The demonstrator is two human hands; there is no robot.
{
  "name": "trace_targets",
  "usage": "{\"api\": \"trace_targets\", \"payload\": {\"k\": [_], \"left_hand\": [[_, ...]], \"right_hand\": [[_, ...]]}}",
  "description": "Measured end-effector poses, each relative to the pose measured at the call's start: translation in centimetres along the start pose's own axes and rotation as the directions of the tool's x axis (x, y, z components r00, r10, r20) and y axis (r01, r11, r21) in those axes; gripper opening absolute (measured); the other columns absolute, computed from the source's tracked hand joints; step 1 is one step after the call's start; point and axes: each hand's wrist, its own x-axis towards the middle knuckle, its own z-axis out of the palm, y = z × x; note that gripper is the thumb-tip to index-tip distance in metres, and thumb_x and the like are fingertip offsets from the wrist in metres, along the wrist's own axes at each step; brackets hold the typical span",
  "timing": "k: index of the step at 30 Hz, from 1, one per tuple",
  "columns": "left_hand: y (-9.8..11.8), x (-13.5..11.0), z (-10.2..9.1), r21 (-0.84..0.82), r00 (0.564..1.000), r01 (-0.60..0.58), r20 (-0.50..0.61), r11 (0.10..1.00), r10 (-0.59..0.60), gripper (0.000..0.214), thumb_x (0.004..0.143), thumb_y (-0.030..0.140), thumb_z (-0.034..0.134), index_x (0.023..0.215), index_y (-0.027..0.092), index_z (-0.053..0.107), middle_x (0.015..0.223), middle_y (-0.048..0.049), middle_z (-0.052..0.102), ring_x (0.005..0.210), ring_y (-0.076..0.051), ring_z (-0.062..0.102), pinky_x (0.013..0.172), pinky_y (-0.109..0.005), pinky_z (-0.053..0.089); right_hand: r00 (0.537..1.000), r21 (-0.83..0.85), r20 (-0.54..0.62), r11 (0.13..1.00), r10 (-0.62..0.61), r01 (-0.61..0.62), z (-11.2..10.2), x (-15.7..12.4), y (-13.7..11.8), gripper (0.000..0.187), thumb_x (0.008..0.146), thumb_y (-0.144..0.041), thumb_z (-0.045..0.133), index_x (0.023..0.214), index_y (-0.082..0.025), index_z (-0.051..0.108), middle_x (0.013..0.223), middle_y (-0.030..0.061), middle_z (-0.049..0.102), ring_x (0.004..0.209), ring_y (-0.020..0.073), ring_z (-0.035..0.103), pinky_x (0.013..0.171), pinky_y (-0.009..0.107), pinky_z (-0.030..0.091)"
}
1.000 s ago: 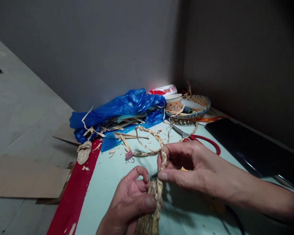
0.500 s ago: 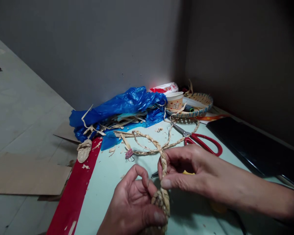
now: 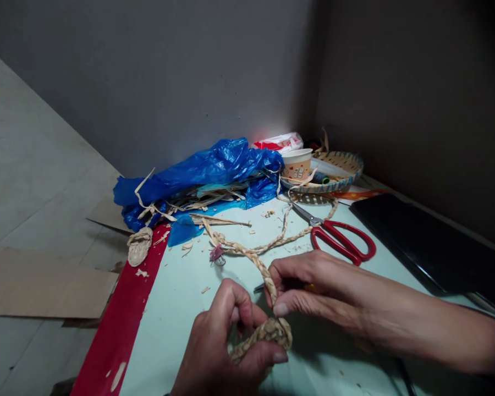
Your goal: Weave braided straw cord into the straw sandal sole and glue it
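The left hand [image 3: 231,341] grips a coiled, tan, plaited-straw piece [image 3: 272,331] between thumb and fingers, over the pale green, flat surface [image 3: 177,308], while the right hand [image 3: 317,286] pinches the long tan straw braid [image 3: 258,261] that meets it. Should the left thumb ease, the outer turn could slip or spread; too hard a pull could twist the braid. Farther out, the braid runs near a pink metal binder clip [image 3: 217,254] and red-handled steel scissors [image 3: 341,240], so a tug might snag there.
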Motion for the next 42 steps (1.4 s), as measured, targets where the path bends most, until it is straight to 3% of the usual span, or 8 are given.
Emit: {"api": "trace_targets", "payload": {"k": [10,13,19,23,27,34,38,42], "left_hand": [[0.3,0.2,-0.3,0.22,1.0,0.004,0.015,0.975,-0.008,0.034,0.063,0.027,0.074,0.064,0.028,0.039,0.057,0.0077,0.061,0.054,-0.016,0.049,0.055,-0.029,0.035],[0.5,0.2,-0.1,0.226,1.0,0.019,-0.006,0.974,-0.018,0.033,0.06,0.024,0.076,0.062,0.027,0.043,0.056,0.0082,0.061,0.055,-0.016,0.052,0.057,-0.027,0.037],[1.6,0.1,0.3,0.241,0.993,0.105,-0.074,0.965,-0.089,0.035,0.056,0.011,0.078,0.062,0.026,0.047,0.05,0.0135,0.053,0.051,-0.012,0.047,0.054,-0.024,0.031],[1.5,0.2,0.2,0.274,0.992,0.113,-0.093,0.955,-0.09,0.04,0.056,0.013,0.082,0.061,0.026,0.045,0.05,0.0135,0.05,0.053,-0.012,0.041,0.053,-0.024,0.03],[1.2,0.1,0.1,0.26,0.991,0.091,-0.122,0.961,-0.061,0.046,0.054,0.016,0.085,0.059,0.026,0.04,0.049,0.0128,0.05,0.052,-0.013,0.038,0.054,-0.025,0.03],[1.4,-0.1,0.7,0.267,0.98,0.065,-0.198,0.962,-0.011,0.044,0.055,0.007,0.078,0.06,0.027,0.039,0.047,0.0132,0.046,0.051,-0.013,0.035,0.053,-0.024,0.029],[1.0,-0.2,1.0,0.29,0.966,-0.062,-0.223,0.955,0.13,0.038,0.066,0.006,0.069,0.064,0.029,0.038,0.048,0.0125,0.047,0.05,-0.014,0.035,0.054,-0.026,0.03],[0.5,-0.2,0.8,0.247,0.959,-0.094,-0.238,0.964,0.155,0.034,0.069,0.004,0.065,0.071,0.029,0.042,0.051,0.011,0.056,0.052,-0.014,0.044,0.054,-0.025,0.031]], "right_hand": [[0.996,-0.038,-0.016,0.996,-0.083,0.082,0.3,0.4,0.8,0.011,0.104,-0.03,0.062,0.096,-0.023,0.066,0.092,-0.005,0.063,0.09,0.0117,0.056,0.076,0.019,0.038],[0.996,-0.046,-0.044,0.996,-0.074,0.071,0.6,0.4,0.7,0.013,0.104,-0.033,0.061,0.1,-0.023,0.068,0.099,-0.0021,0.066,0.095,0.0143,0.058,0.079,0.022,0.041],[0.997,-0.003,-0.077,1.0,0.015,-0.015,1.4,0.7,0.0,0.007,0.097,-0.018,0.062,0.091,-0.021,0.062,0.086,-0.0043,0.066,0.073,0.011,0.057,0.06,0.022,0.038],[0.985,-0.039,-0.14,0.994,-0.105,0.101,1.8,0.8,0.3,0.011,0.097,-0.018,0.066,0.086,-0.021,0.067,0.086,-0.0043,0.067,0.076,0.0101,0.061,0.066,0.02,0.042],[0.966,-0.131,-0.114,0.967,-0.233,0.218,2.0,0.4,0.2,0.013,0.102,-0.018,0.06,0.093,-0.024,0.068,0.091,-0.0034,0.065,0.088,0.0114,0.059,0.076,0.022,0.043],[0.969,-0.276,-0.081,0.939,-0.235,0.205,2.6,0.5,-0.8,0.023,0.107,-0.021,0.049,0.094,-0.02,0.068,0.09,0.0011,0.063,0.089,0.0153,0.056,0.081,0.028,0.043],[0.937,-0.493,-0.124,0.84,-0.327,0.228,3.5,0.7,-0.6,0.029,0.104,-0.022,0.046,0.088,-0.018,0.071,0.082,0.007,0.064,0.081,0.0195,0.057,0.074,0.031,0.046],[0.902,-0.64,-0.18,0.744,-0.391,0.195,4.2,1.2,-0.1,0.023,0.102,-0.035,0.055,0.106,-0.02,0.072,0.088,0.0096,0.067,0.084,0.0224,0.062,0.074,0.031,0.052]]}}
